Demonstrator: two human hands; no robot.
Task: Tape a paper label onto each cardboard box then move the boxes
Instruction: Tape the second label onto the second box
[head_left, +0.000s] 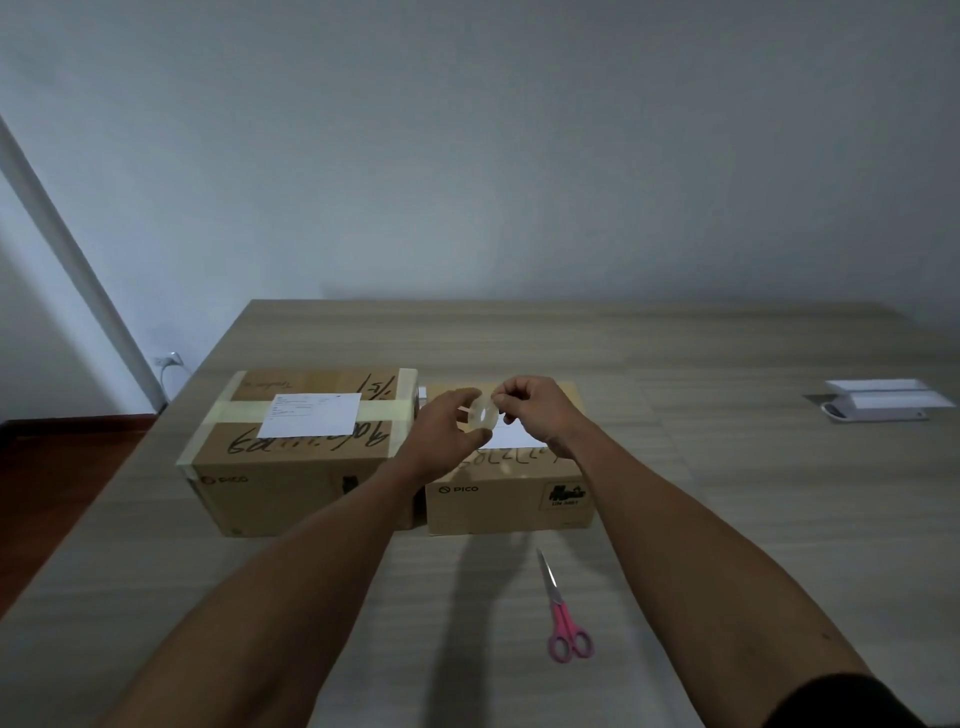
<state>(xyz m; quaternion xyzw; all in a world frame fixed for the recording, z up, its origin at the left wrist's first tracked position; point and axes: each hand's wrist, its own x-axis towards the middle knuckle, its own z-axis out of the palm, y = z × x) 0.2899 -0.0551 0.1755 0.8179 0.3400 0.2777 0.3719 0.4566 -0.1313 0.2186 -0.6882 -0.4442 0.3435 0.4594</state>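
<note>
Looks early on: both brown cardboard boxes sit side by side on the wooden worktop, white paper labels lying on top, taping unclear. Left hand grips the clear tape roll; right hand pinches its end. Pink-handled scissors untouched nearby.

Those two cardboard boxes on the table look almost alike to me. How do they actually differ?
The left box is wider than the right box. The left box's paper label lies in plain sight; the right box's label is mostly hidden behind the hands. Wide pale tape bands wrap the left box; none shows on the right. Both are brown, carry handwriting on top, and read PICO in front.
</note>
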